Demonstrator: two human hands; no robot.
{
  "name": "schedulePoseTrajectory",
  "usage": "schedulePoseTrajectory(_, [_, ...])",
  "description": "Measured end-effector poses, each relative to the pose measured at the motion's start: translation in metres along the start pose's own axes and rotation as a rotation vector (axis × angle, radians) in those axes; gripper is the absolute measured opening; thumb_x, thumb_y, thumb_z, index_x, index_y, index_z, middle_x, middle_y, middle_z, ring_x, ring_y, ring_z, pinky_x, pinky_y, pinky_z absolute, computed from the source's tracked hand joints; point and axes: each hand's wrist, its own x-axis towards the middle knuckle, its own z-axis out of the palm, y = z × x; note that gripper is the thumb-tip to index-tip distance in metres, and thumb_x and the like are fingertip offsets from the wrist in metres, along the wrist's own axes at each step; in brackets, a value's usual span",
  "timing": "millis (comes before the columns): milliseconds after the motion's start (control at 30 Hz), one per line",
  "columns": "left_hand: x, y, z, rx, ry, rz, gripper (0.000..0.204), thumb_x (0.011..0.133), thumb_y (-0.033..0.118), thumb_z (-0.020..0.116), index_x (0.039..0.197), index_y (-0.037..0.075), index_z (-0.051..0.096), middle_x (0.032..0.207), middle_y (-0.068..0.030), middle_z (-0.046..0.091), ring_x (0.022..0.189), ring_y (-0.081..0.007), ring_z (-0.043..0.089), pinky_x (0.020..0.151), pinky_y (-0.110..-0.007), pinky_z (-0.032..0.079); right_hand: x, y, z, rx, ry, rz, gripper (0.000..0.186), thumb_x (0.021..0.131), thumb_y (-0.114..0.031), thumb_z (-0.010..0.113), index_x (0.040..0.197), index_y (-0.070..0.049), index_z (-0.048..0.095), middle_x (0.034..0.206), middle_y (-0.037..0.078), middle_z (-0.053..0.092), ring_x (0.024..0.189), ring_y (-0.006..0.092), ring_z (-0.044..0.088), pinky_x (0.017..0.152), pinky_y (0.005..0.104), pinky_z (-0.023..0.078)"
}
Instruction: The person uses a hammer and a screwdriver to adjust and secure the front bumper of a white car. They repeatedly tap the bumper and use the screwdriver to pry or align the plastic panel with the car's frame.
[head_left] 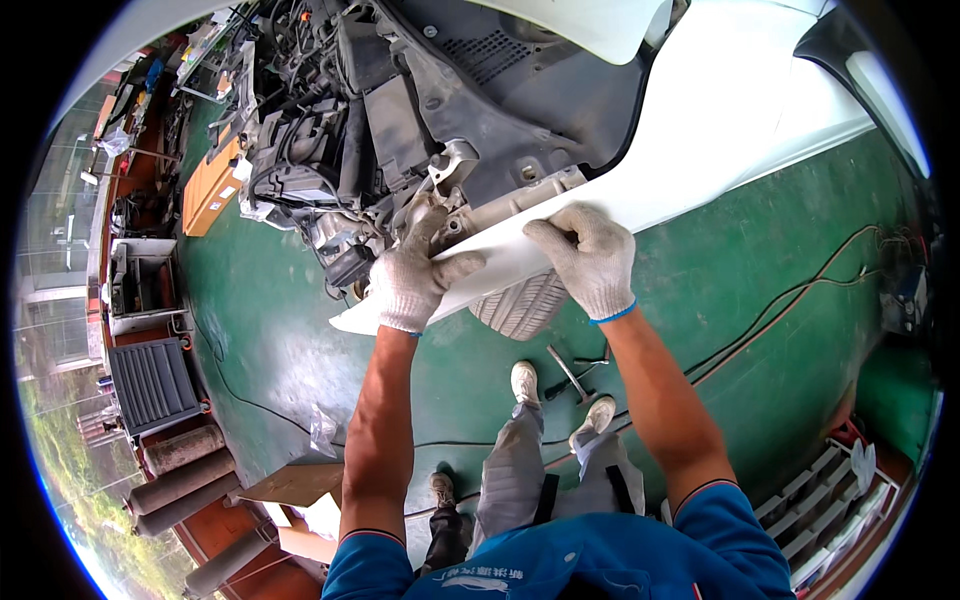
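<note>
A white car fender (pixel 500 262) lies along the side of the open engine bay (pixel 330 150), above a tyre (pixel 520 305) that shows partly under its edge. My left hand (pixel 412 275), in a whitish knit work glove, grips the fender toward its narrow front end. Its thumb lies over the white face, and some fingers reach past the upper edge, partly hidden. My right hand (pixel 588 258), gloved alike with a blue cuff, is bent over the upper edge farther back. Its fingertips press on the panel. Bare metal brackets (pixel 455 170) sit just beyond my left hand.
A hammer (pixel 570 374) and another tool (pixel 594 363) lie on the green floor by my shoes. Hoses (pixel 790 300) cross the floor. At left stand an orange box (pixel 212 185), a grey louvred panel (pixel 153 379) and cylinders (pixel 185 490). Another person's shoe (pixel 442 488) shows beside my leg.
</note>
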Motion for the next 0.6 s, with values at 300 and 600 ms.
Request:
schedulePoseTrajectory(300, [0.070, 0.084, -0.017, 0.557, 0.018, 0.655, 0.057, 0.082, 0.037, 0.080, 0.129, 0.008, 0.067, 0.123, -0.0143, 0.066, 0.109, -0.0357, 0.066, 0.091, -0.046, 0.057, -0.015, -0.018, 0.018, -0.015, 0.012, 0.379, 0.039, 0.091, -0.048, 0.074, 0.081, -0.010, 0.071, 0.075, 0.011, 0.071, 0.070, 0.0322, 0.070, 0.068, 0.0427, 0.055])
schedulePoseTrajectory(600, [0.108, 0.128, -0.020, 0.859, -0.382, 0.637, 0.041, 0.088, 0.023, 0.069, 0.125, 0.004, 0.070, 0.120, -0.0177, 0.072, 0.101, -0.0361, 0.073, 0.088, -0.043, 0.060, -0.039, -0.025, 0.027, 0.200, 0.217, 0.421, 0.031, 0.089, -0.037, 0.073, 0.089, -0.007, 0.065, 0.085, 0.011, 0.072, 0.079, 0.0329, 0.072, 0.070, 0.0455, 0.057])
